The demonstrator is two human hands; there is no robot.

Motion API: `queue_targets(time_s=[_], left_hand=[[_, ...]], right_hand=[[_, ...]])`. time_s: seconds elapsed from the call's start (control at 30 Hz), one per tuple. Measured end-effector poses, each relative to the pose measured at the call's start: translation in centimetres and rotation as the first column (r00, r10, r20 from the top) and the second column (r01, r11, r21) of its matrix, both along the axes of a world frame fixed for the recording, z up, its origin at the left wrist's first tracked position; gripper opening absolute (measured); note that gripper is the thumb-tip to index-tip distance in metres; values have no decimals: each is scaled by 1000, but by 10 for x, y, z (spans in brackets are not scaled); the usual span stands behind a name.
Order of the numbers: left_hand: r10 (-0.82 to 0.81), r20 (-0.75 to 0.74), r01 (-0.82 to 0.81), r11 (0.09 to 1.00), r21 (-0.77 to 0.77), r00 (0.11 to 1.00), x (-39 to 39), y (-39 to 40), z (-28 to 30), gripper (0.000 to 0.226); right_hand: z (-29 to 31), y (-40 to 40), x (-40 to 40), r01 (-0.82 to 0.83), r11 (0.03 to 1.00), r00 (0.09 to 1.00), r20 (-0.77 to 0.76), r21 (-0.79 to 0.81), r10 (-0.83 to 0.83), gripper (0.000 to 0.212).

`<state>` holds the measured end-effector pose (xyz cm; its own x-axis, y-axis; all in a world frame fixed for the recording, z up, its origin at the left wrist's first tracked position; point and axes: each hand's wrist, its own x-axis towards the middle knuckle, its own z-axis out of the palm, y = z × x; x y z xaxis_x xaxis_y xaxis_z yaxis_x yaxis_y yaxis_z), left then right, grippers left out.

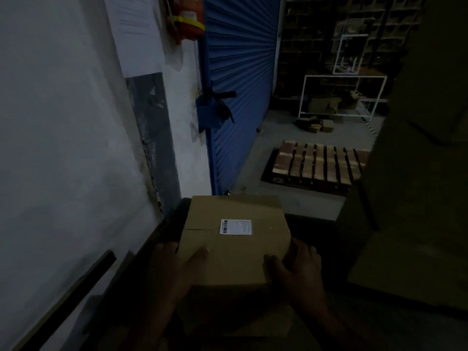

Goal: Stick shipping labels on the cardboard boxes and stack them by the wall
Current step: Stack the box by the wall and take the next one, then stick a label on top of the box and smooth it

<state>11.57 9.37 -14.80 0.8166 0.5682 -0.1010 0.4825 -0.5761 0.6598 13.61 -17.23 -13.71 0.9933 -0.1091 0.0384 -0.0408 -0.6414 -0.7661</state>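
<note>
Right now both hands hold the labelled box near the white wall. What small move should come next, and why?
Probably lower the cardboard box onto the box below and square it up. The shipping label is already stuck on top, the left hand and right hand grip its near corners, and the white wall is just to the left. Whether it already rests there is too dark to tell.

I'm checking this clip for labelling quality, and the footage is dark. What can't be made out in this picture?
- Shipping label text, head view: too small and dim to read.
- What the cardboard box rests on: hidden by the box and by darkness.
- Fingers of the left hand and right hand: mostly behind the box sides; only the thumbs lie on top.
- Shelf contents: too dark.
- Stacked boxes: cut off by the right edge.
</note>
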Motion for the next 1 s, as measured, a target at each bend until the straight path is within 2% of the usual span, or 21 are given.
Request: queue_targets(time_s=[0.13, 0.27, 0.4, 0.47, 0.6, 0.67, 0.77, 0.83, 0.9, 1.0], left_hand=[[-138, 32, 140, 988, -72, 990, -39, -72, -3, 102], [-269, 62, 274, 958, -87, 961, -75, -155, -6, 94], [-367, 118, 378, 921, -92, 923, -104, -241, -24, 106], [-435, 87, 442, 892, -90, 896, -114, -284, -34, 105], [-566, 22, 565, 820, -91, 824, -131, -367, -50, 122], [-623, 28, 622, 776, -104, 782, -140, -402, -46, 117], [-712, 35, 711, 695, -106, 701, -154, -447, -33, 95], [-750, 48, 750, 652, -109, 660, -157, -470, -33, 85], [-762, 66, 761, 631, -152, 645, -154, -492, -34, 78], [-786, 95, 781, 581, -229, 612, -142, -523, -32, 69]], right_hand=[[-3, -76, -67, 77, 996, 997, -8, 52, -77, 81], [-1, -157, -125, 187, 982, 982, -15, 14, -187, 81], [-10, -236, -182, 305, 952, 952, 14, -38, -304, 80], [-17, -276, -203, 353, 932, 935, -9, -86, -355, 79], [-27, -359, -236, 421, 889, 898, -55, -182, -436, 73], [-30, -395, -248, 459, 862, 877, -47, -216, -479, 69], [-35, -443, -261, 538, 805, 829, -18, -252, -559, 60], [-40, -466, -269, 585, 765, 792, -13, -269, -610, 62], [-45, -484, -273, 621, 729, 764, 18, -287, -644, 67], [-48, -509, -271, 649, 661, 734, 83, -377, -674, 56]])
